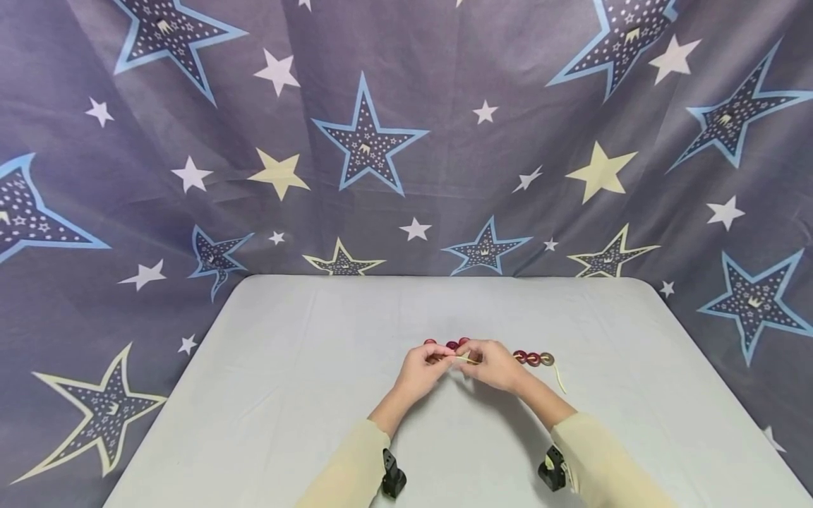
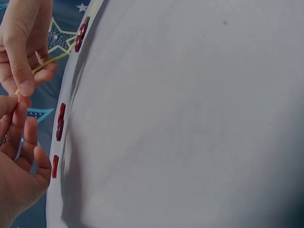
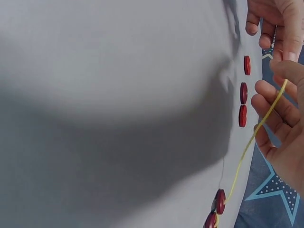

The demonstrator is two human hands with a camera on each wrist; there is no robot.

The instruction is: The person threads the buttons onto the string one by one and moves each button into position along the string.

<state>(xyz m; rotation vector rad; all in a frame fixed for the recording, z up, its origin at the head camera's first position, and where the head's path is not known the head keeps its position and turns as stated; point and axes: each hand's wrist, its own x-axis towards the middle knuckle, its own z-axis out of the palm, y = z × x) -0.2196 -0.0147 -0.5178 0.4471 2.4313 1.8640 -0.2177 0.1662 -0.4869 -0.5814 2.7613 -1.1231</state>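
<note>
In the head view, my left hand (image 1: 418, 371) and right hand (image 1: 497, 365) meet fingertip to fingertip over the table. A yellow cord (image 1: 467, 360) runs between them, its end at the left thumb and index finger, which pinch it. My right hand (image 3: 287, 137) holds the cord (image 3: 259, 124), which trails down to a row of round red and brown buttons (image 1: 533, 359) threaded on it. Beyond the hands lie loose red buttons (image 1: 452, 345); in the right wrist view one red button (image 3: 247, 65) sits apart from two others. Fingers hide whatever else is between the fingertips.
A white-covered table (image 1: 286, 423) spreads under both arms. Behind and beside it hangs a grey-purple curtain (image 1: 444, 169) with stars. The cord's loose tail (image 1: 559, 379) lies right of the threaded buttons. Each wrist carries a black camera (image 1: 393, 478).
</note>
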